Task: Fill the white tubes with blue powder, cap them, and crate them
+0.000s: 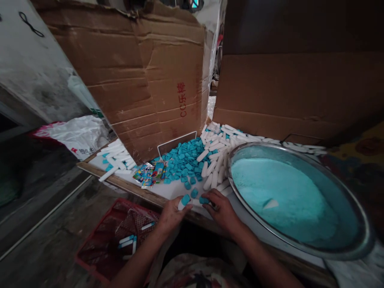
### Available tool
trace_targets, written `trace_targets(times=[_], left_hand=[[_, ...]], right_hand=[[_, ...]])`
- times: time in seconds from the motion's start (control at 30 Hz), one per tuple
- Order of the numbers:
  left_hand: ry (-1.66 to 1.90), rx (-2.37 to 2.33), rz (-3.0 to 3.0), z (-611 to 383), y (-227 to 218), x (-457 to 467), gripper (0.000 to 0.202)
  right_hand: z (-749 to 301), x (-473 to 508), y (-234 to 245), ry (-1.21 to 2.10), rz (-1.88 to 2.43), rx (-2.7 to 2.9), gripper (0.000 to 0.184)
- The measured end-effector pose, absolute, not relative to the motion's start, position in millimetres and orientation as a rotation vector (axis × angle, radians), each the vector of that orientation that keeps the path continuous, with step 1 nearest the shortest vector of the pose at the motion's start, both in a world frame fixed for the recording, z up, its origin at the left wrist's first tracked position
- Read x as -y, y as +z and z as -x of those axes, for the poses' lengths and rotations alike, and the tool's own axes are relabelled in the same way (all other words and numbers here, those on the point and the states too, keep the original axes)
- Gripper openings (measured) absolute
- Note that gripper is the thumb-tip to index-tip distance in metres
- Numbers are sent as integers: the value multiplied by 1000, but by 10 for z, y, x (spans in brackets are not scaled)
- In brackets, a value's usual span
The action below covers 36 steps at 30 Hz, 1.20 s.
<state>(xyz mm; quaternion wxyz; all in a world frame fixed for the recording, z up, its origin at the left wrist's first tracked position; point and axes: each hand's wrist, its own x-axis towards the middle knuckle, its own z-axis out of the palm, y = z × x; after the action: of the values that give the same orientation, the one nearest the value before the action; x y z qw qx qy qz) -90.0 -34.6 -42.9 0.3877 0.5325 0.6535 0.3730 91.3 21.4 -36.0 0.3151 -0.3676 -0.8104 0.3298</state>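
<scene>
My left hand (171, 215) is closed around a white tube with a blue cap (184, 201) at the table's front edge. My right hand (220, 208) pinches another blue cap (203, 200) on a white tube lying between the two hands. Just beyond my fingers lies a heap of loose blue caps (183, 160). White tubes (216, 156) are piled behind and to the right of the caps. A small stack of colourful printed packets (150, 173) lies left of the caps.
A wide metal basin (354, 208) of pale blue powder (285, 196) fills the right side. A red plastic basket (120, 236) with a few capped tubes sits below on the left. Cardboard boxes (144, 80) wall in the back. More white tubes (115, 158) lie far left.
</scene>
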Motion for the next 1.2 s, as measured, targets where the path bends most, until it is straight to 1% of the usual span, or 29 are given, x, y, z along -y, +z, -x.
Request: trace_targets(times=[0.2,0.37,0.47,0.53,0.6,0.67,0.73,0.93,1.07,1.2], left_hand=[[1029,-1562,-1249,863,-461,361,32],[1009,-1437,-1208,771,-325,330,32],[982,-1499,-1233,794,-255,304,29],[986,-1590,-1227,860,-250,301,29],[999,-1691,-1223,949,-273,316,29],[1005,-1763,-1232,1035,-311,347,29],[1014,-1793,-1241,1098,-351,387,27],[1019,-1825,-1204,1213,-408,490,27],[1054,-1837,-1191,1321,-413,541,26],[1081,-1832,-1180,1356,-443,530,24]], right_hand=[[-852,-158,-293,905,975,2135,20],[-795,-81,-221,892,936,2180,20],[-812,-169,-275,868,993,2183,20],[-809,-287,-331,843,1095,2205,23],[-758,-421,-369,772,1214,2249,27],[-639,-540,-377,681,1277,2317,27],[-452,-629,-364,587,1253,2440,23],[75,-729,-409,402,1185,2628,30],[-53,-686,-501,394,1180,2706,27],[-295,-697,-430,429,1216,2712,28]])
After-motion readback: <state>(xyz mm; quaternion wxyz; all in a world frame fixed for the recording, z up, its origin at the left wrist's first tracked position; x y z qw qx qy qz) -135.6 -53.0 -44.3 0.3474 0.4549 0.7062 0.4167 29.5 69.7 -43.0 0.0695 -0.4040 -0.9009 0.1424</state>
